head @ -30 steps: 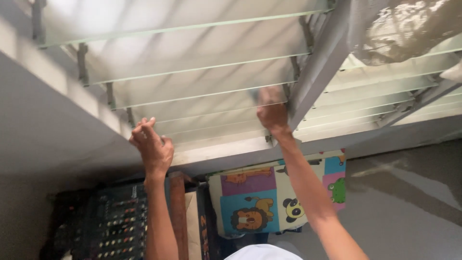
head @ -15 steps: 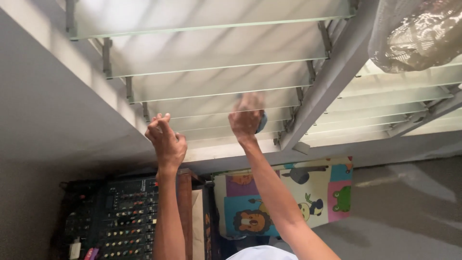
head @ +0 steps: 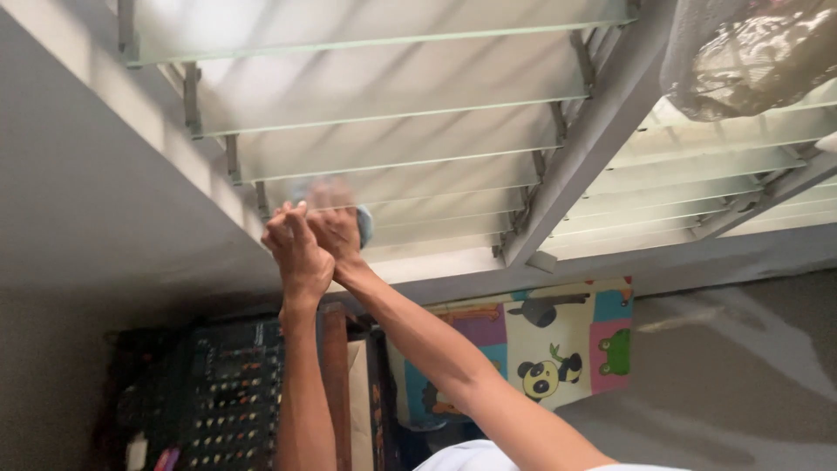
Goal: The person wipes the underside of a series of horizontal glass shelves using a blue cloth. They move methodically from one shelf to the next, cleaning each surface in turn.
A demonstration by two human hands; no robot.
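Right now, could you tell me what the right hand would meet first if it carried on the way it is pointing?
The right hand, holding a blue cloth, points up at the louvre window. It would likely press straight into the frosted glass slat it already seems to touch; depth is unclear. The left hand is alongside.

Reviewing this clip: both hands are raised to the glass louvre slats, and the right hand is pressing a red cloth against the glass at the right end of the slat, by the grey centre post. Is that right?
Not quite. In the head view the right hand presses a bluish cloth, not a red one, against the glass louvre slats. It is also at the left end, right beside the left hand, well away from the grey centre post.
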